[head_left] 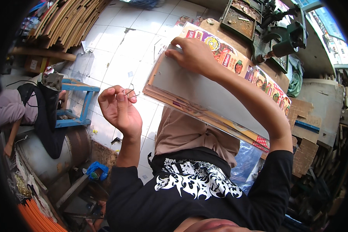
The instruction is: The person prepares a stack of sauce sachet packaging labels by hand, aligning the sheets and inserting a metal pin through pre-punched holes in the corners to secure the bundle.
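At the left, my left hand point(121, 112) is raised palm up, its thumb and fingertips pinched on a thin, dark bent wire point(132, 91). My right hand point(195, 56) reaches across a smooth grey sheet point(205, 91), with bent fingers on its far left corner. The grey sheet lies on top of a stack of sheets and boards point(185, 109) in front of my body. Along the stack's far side runs a colourful printed sheet point(228, 56) with food pictures. My right forearm covers part of both sheets.
Beyond the stack stand dark metal trays point(241, 17) and a green clamp-like tool point(284, 42). A blue frame point(75, 102) and a metal drum point(52, 149) are on the left, beside a person's sleeve point(15, 108). Wooden strips point(65, 23) pile up at the far left.
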`<state>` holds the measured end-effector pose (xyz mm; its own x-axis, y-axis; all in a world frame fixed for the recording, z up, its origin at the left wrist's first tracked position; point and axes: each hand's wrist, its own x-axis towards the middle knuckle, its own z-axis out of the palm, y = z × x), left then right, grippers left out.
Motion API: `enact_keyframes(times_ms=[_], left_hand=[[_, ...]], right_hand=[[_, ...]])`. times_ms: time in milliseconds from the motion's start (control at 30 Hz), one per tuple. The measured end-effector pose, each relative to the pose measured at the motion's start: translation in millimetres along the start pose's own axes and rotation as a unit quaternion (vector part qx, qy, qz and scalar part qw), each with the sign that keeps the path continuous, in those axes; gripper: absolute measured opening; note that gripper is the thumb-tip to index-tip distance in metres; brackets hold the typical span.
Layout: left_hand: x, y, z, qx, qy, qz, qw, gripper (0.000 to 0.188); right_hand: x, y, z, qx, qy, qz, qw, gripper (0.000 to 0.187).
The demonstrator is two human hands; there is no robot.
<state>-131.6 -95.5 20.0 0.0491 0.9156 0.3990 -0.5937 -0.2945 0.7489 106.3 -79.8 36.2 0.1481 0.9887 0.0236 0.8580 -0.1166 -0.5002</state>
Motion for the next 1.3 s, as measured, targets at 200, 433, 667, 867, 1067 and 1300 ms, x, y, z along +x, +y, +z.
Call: enact_keyframes(times_ms=[200,433,667,867,1067,1300], left_hand=[[38.9,10.1,21.3,-0.015,-0.119,-0.003,0.993,0.022],[78.6,12.0,38.6,-0.025,-0.146,0.062,0.987,0.025],[70.4,-9.7,27.3,-0.048,0.055,0.046,0.996,0.016],[54.8,-11.3,20.6,-0.047,0.129,0.069,0.988,0.012],[71.6,14.1,25.7,0.007,0.024,0.138,0.99,0.016],[70.5,16.2,68.8,0.085,-0.266,0.105,0.955,0.02]], right_hand=[[-1.6,2.1,-19.2,-0.005,0.064,-0.048,0.997,0.03],[-6.2,-5.3,-63.9,-0.082,0.075,-0.09,0.99,0.022],[-13.3,-46.5,-74.1,-0.307,0.203,-0.218,0.904,0.019],[-49.1,-81.1,-7.1,-0.455,0.263,-0.231,0.819,0.012],[-57.3,-68.4,67.4,-0.453,0.255,-0.266,0.812,0.015],[-69.6,-44.4,64.7,-0.386,0.236,-0.298,0.841,0.015]])
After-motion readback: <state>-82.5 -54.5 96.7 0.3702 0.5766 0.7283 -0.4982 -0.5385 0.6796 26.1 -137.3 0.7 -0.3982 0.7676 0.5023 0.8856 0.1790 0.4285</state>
